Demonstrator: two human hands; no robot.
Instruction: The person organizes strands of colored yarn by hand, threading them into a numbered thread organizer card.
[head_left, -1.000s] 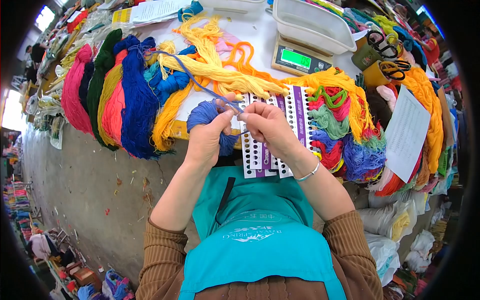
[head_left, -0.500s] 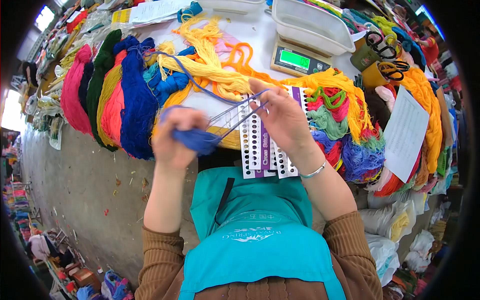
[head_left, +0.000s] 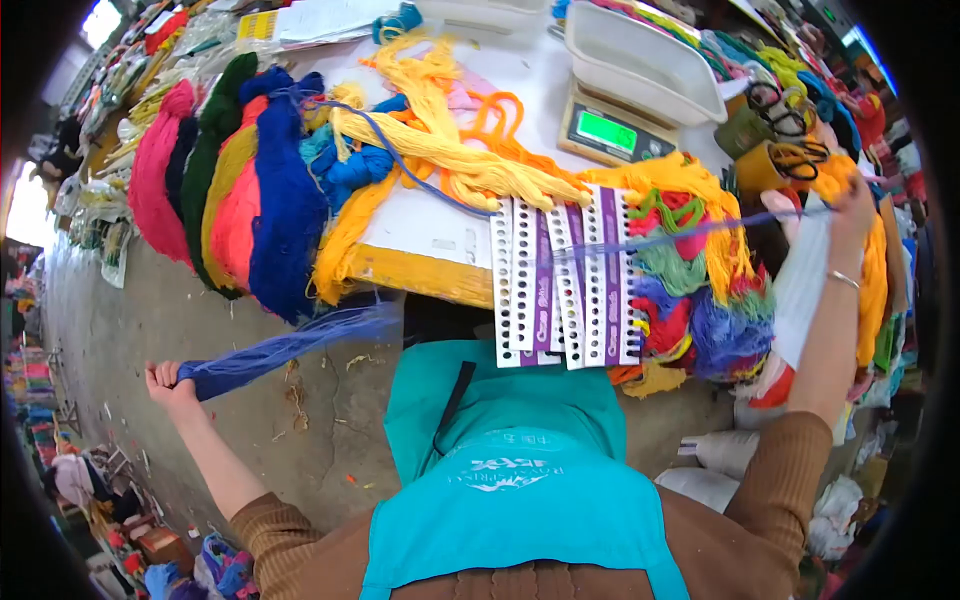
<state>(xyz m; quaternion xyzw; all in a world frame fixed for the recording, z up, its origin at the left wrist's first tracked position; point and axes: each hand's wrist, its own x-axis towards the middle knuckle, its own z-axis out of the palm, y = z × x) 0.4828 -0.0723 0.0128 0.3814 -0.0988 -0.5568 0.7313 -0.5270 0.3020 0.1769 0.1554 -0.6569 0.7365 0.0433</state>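
Note:
My left hand (head_left: 174, 386) is closed around a bundle of blue thread (head_left: 285, 348), held out low at the left, past the table edge. The bundle's loose end fans out, blurred, toward my apron. Far to the right, my right hand (head_left: 853, 212) is raised and closed on a length of blue thread (head_left: 690, 232) stretched across the punched cards. Whether it joins the left bundle is too blurred to tell. Below that thread lie several white and purple punched thread cards (head_left: 545, 290) on the table's front edge. Multicoloured threads (head_left: 690, 260) hang beside their right side.
Skeins in pink, green, coral and blue (head_left: 290, 200) drape over the table edge at left. Yellow thread (head_left: 450, 155) lies mid-table. Behind it stands a digital scale (head_left: 610, 130) carrying a white plastic tray (head_left: 650, 70). Scissors (head_left: 795, 160) sit in a cup at right.
My hands were close together over the table's front edge with the blue thread between them. Now they are wide apart, left hand low left, right hand far right, the thread drawn out.

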